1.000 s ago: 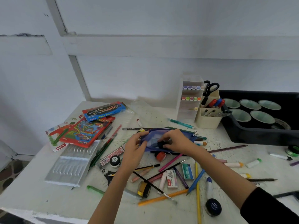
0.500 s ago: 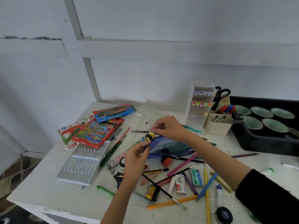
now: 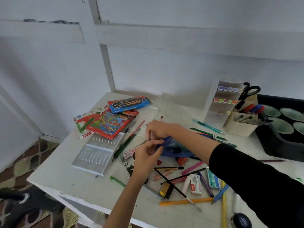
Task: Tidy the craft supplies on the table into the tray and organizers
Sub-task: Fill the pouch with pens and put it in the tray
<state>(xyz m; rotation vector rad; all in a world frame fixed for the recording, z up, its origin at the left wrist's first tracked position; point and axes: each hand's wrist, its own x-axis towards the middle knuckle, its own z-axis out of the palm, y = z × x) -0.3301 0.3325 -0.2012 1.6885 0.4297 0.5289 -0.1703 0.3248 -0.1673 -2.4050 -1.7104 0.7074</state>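
Observation:
A translucent blue zip pouch (image 3: 176, 148) lies mid-table with dark items inside. My left hand (image 3: 147, 154) pinches the pouch's left end from below. My right hand (image 3: 158, 129) reaches in from the right, its fingers curled down onto the same end of the pouch; what they pinch is hidden. A black tray (image 3: 278, 145) holding green round lids stands at the far right. Next to it are a beige organizer (image 3: 241, 128) with markers and scissors (image 3: 248, 93), and a white marker rack (image 3: 219, 104).
Loose pens, pencils and a brush lie in front of the pouch, with two staple boxes (image 3: 195, 184) and an orange pencil (image 3: 184, 201). At the left are a blue watercolour box (image 3: 130, 104), a red crayon box (image 3: 110, 124) and a clear plastic insert (image 3: 97, 155). The table's front-left edge (image 3: 69, 194) is close.
The view swung left and down. My right hand moved from the pouch's middle to its left end, and the small yellow-black item it held half a second ago is out of sight. My left hand stayed on the pouch.

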